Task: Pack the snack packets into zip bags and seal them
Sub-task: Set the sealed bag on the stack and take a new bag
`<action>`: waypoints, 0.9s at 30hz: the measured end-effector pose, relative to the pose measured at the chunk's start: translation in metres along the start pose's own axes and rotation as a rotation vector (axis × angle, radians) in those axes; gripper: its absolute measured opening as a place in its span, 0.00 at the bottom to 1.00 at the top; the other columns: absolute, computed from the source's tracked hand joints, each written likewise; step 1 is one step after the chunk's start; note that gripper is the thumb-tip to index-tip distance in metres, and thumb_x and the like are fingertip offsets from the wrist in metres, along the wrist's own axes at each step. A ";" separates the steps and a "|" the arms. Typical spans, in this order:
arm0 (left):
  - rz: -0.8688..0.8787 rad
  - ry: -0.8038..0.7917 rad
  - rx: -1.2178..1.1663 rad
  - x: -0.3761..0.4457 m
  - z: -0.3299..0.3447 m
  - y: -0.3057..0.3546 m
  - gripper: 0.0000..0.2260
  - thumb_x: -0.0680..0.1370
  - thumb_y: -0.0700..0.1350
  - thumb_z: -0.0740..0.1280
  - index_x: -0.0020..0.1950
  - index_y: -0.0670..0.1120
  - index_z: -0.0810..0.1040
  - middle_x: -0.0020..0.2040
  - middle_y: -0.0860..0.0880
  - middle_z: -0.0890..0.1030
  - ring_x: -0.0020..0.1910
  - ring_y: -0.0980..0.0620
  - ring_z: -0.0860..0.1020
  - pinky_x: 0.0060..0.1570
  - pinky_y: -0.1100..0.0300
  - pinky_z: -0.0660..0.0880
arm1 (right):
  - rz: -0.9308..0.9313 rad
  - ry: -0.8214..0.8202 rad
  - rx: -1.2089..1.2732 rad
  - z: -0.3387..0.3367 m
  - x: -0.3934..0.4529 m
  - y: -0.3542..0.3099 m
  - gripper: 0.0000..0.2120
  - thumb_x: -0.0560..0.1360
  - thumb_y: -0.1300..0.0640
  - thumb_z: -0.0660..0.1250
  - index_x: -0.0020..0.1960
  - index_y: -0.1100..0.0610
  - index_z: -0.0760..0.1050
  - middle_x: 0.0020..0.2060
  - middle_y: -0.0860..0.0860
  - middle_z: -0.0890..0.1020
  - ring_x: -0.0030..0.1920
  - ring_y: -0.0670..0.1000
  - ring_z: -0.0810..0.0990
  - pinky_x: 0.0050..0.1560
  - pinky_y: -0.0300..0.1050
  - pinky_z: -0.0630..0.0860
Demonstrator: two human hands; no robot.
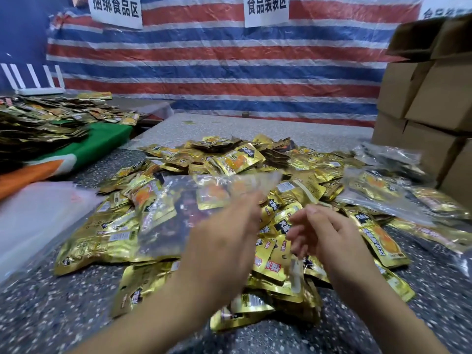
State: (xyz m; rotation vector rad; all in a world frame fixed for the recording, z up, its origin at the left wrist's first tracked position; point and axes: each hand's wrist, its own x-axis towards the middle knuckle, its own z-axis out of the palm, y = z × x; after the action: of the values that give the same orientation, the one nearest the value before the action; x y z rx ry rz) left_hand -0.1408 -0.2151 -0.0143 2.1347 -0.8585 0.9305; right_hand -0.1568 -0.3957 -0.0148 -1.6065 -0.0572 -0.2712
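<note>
- Snack packets (237, 159), gold foil with black and orange print, lie heaped across the middle of the speckled grey tabletop (38, 315), the pile reaching from near the front edge back toward the centre.
- Left hand (224, 241) reaches over the heap, blurred; its fingers appear to pinch the near edge of a clear zip bag (184, 200), though the grip itself is smeared and I cannot tell for sure.
- That zip bag lies over the left side of the heap, with gold packets showing through its film.
- Right hand (324, 233) hovers just right of the left one, above the pile, fingers loosely curled and holding nothing that I can make out.
- More filled clear bags (378, 190) rest on the right part of the tabletop, beside and partly on the heap.
- A stack of flat clear plastic (38, 213) sits at the left edge of the tabletop.
- Cardboard boxes (429, 98) are stacked at the far right corner.
- A second heap of gold packets (51, 116) lies on a green and orange cloth (102, 141) on the neighbouring surface to the left.
- A red, white and blue striped tarp (229, 72) hangs behind, carrying white paper signs (267, 10) with printed characters.
</note>
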 end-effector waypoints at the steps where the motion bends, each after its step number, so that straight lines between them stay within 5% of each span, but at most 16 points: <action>1: 0.020 -0.057 -0.023 -0.008 0.007 0.005 0.18 0.84 0.45 0.53 0.69 0.43 0.74 0.57 0.45 0.83 0.52 0.50 0.82 0.48 0.51 0.80 | 0.091 -0.047 0.073 0.001 0.001 0.000 0.19 0.74 0.42 0.61 0.41 0.54 0.83 0.34 0.56 0.83 0.29 0.52 0.79 0.26 0.41 0.75; 7: 0.147 -0.191 -0.122 -0.026 0.018 0.008 0.19 0.83 0.46 0.56 0.69 0.40 0.75 0.65 0.47 0.79 0.62 0.52 0.79 0.57 0.55 0.78 | 0.254 -0.127 0.063 0.004 0.002 0.002 0.18 0.72 0.40 0.66 0.34 0.53 0.81 0.26 0.57 0.75 0.24 0.53 0.73 0.22 0.40 0.68; 11: 0.114 -0.188 -0.160 -0.030 0.016 0.009 0.20 0.82 0.54 0.58 0.64 0.44 0.79 0.63 0.49 0.81 0.62 0.54 0.79 0.56 0.54 0.79 | 0.187 -0.106 -0.061 0.002 0.001 0.003 0.18 0.79 0.60 0.64 0.31 0.53 0.77 0.25 0.51 0.72 0.24 0.47 0.70 0.22 0.39 0.67; 15: -0.071 -0.110 -0.394 -0.020 0.005 0.011 0.12 0.81 0.58 0.58 0.49 0.55 0.78 0.44 0.58 0.80 0.44 0.60 0.79 0.41 0.66 0.74 | 0.197 -0.281 -0.089 -0.003 -0.004 -0.005 0.18 0.80 0.60 0.64 0.33 0.53 0.81 0.26 0.49 0.75 0.26 0.46 0.72 0.26 0.37 0.69; 18: -0.247 -0.118 -0.539 -0.012 0.001 0.008 0.12 0.77 0.57 0.65 0.40 0.51 0.77 0.32 0.52 0.75 0.30 0.59 0.72 0.30 0.67 0.67 | 0.223 -0.462 0.009 -0.003 -0.007 -0.012 0.13 0.80 0.56 0.67 0.37 0.52 0.82 0.28 0.52 0.78 0.28 0.48 0.76 0.29 0.37 0.72; 24: -0.300 -0.351 -0.708 -0.013 0.002 0.008 0.10 0.78 0.44 0.69 0.38 0.55 0.77 0.32 0.58 0.81 0.32 0.64 0.79 0.35 0.72 0.71 | 0.268 -0.427 0.147 0.003 -0.009 -0.008 0.06 0.71 0.57 0.70 0.38 0.57 0.77 0.27 0.59 0.76 0.25 0.52 0.77 0.24 0.39 0.74; 27: -0.323 -0.368 -0.693 -0.014 0.005 0.005 0.07 0.77 0.46 0.69 0.40 0.51 0.76 0.33 0.56 0.81 0.32 0.62 0.78 0.33 0.67 0.71 | 0.269 -0.399 0.166 0.000 -0.010 -0.008 0.07 0.71 0.56 0.70 0.38 0.59 0.76 0.27 0.59 0.77 0.25 0.53 0.77 0.25 0.40 0.75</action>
State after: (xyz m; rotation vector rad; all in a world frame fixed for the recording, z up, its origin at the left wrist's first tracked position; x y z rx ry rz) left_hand -0.1506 -0.2177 -0.0261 1.7571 -0.8173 0.0405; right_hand -0.1680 -0.3942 -0.0089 -1.4628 -0.1641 0.2588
